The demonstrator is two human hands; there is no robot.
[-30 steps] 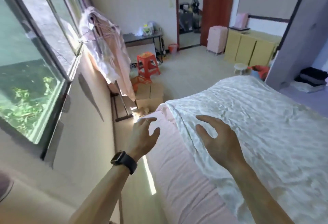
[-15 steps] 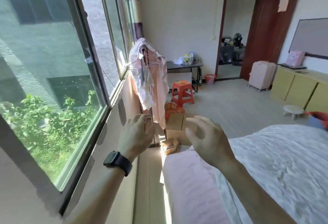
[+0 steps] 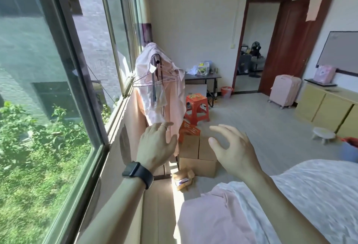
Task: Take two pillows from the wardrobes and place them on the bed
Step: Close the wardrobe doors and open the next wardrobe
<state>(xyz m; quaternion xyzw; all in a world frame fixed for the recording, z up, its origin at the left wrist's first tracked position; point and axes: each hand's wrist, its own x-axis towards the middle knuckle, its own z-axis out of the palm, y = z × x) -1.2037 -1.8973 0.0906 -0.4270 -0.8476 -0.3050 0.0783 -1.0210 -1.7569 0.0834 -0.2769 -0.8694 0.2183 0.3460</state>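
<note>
Beside the bed, left hand and right hand are hovering spread, holding nothing. No pillows are showing. At twelve o'clock, cardboard boxes are posing a trip risk.

The bed runs off the lower right corner of the frame, so only one corner of it shows. Both forearms are cut by the bottom edge. The right hand covers part of the cardboard boxes at centre. The clothes rack is mostly draped in pink cloth (its frame barely shows). Items on the far desk are too small to identify. The window at left is blurred.
</note>
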